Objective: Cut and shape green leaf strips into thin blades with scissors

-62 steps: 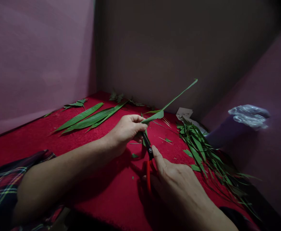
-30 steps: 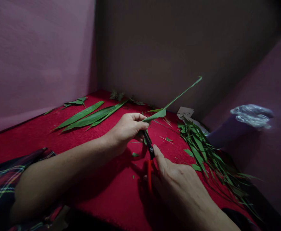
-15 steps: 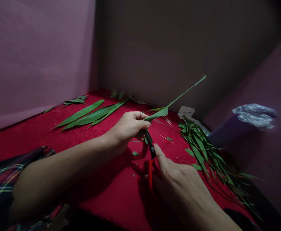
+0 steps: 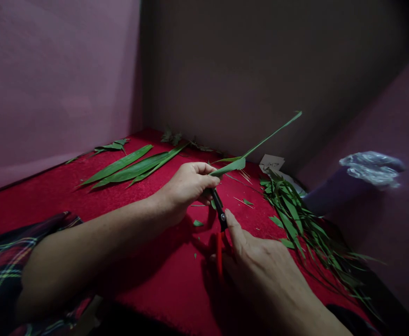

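In the middle of the view, my left hand pinches a green leaf between thumb and fingers. A long thin strip of the leaf sticks out up and to the right. My right hand is closed on a pair of scissors with red handles and black blades. The blades point up toward the left fingertips, and their tips are hidden beneath that hand. Whether they touch the leaf I cannot tell. Below the left hand, a small leaf scrap lies on the red cloth.
Several long leaves lie at the left, with smaller leaves behind. A heap of leafy stems covers the right side near a white card. Beyond it stands a purple container topped with clear plastic. Walls enclose the table.
Almost nothing differs. The whole view has shifted very slightly, while both hands, the leaf and the scissors keep the same arrangement.
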Demonstrator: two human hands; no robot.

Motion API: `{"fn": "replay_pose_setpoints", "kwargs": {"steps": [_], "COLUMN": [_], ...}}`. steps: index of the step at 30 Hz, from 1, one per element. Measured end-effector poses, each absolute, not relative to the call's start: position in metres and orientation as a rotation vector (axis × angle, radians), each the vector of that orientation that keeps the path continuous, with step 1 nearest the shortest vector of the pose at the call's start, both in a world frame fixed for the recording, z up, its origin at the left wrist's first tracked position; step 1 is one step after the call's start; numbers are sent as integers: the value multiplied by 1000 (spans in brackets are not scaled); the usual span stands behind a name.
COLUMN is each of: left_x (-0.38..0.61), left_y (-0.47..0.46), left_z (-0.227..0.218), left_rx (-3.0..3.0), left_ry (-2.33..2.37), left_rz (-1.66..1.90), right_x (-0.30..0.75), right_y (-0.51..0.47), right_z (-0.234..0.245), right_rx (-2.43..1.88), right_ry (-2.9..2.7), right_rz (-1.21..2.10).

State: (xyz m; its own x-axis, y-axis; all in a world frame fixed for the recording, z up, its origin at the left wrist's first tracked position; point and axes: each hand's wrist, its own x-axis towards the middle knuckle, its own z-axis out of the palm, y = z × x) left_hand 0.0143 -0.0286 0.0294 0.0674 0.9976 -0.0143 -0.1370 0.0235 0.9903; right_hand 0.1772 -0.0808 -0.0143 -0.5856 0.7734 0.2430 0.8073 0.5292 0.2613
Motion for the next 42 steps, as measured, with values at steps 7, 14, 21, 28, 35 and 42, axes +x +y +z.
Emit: {"fn": "replay_pose_setpoints", "kwargs": {"steps": [7, 14, 21, 28, 35, 42], "left_x": [14, 14, 14, 13, 14, 14], "left_y": [-29, -29, -29, -29, -30, -30], "left_z": [29, 28, 29, 28, 29, 29], "left_rx": [1122, 1117, 1109, 1106, 1104, 1105], "left_ry": [1061, 1065, 1061, 1054, 1070, 1071], "left_rz": [1207, 1210, 1206, 1212, 1205, 1206], "right_x": [175, 176, 177, 176, 176, 176], "right_y": [-81, -80, -80, -81, -81, -82], "right_z": [-14, -13, -16, -13, -14, -13], "right_rx": [-1395, -1417, -1409, -1429, -1434, -1363], "right_ry": [-2673, -2706, -2683, -2718, -2689, -2692], "right_rz": [-492, -516, -512, -517, -498, -527]}}
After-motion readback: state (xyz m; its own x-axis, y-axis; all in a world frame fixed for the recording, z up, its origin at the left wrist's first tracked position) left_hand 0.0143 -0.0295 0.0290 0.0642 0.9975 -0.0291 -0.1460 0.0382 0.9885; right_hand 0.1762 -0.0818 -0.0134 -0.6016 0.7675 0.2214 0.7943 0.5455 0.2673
